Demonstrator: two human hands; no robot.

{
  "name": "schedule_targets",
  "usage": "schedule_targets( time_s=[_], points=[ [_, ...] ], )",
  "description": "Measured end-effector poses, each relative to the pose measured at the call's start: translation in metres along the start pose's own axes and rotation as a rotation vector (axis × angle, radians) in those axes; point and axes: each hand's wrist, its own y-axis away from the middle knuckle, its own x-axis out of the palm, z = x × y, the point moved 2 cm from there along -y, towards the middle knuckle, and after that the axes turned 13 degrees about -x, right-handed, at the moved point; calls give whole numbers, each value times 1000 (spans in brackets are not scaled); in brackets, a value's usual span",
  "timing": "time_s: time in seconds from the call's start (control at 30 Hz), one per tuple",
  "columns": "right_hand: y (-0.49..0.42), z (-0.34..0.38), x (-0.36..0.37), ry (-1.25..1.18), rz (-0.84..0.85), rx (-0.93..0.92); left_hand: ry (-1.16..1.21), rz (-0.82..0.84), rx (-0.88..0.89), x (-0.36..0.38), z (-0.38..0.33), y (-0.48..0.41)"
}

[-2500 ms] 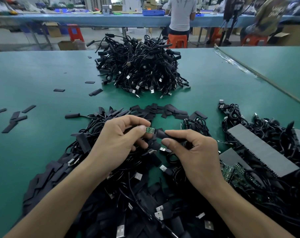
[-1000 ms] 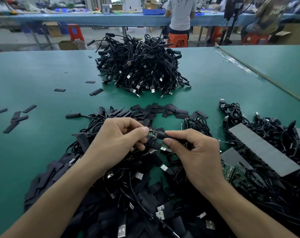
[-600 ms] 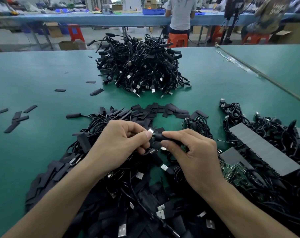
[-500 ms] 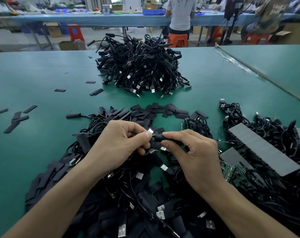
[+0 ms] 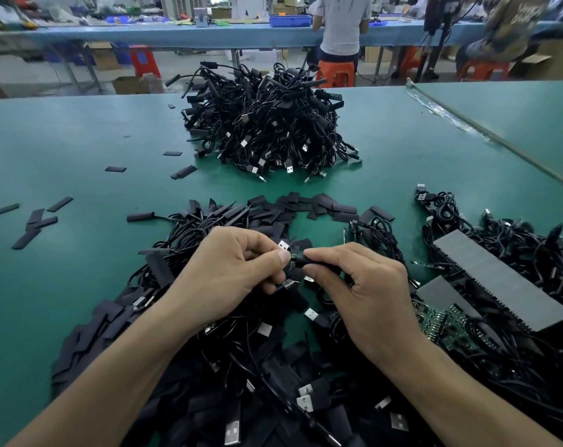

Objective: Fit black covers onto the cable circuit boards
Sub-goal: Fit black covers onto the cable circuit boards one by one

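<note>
Between left hand (image 5: 228, 272), right hand (image 5: 370, 295): one cover (image 5: 310, 261) pinched

Left hand (image 5: 228, 269) pinching cable end (image 5: 292, 256), right hand (image 5: 367, 285) pinching black cover (image 5: 310, 261)

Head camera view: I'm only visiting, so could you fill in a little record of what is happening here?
Place: green table
Left hand: pinches a cable end
Right hand: pinches a black cover against that end
Board inside the cover: hidden, cannot tell
Far heap: black cables with plugs
Near heap: cables and loose covers, under the arms
Right side: bare green boards among cables
</note>
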Motion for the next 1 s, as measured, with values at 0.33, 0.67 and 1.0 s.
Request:
schedule_targets(
  time_s=[0.33, 0.67, 1.0],
  points=[
    [0, -1, 0, -4, 41, -10, 7, 3, -22, 1, 0, -1],
    [-1, 0, 1, 25, 37, -43, -3, 38, -6, 1, -1, 0],
    [1, -1, 3, 53, 51, -75, -88, 37, 25, 3, 2, 0]
  ],
)
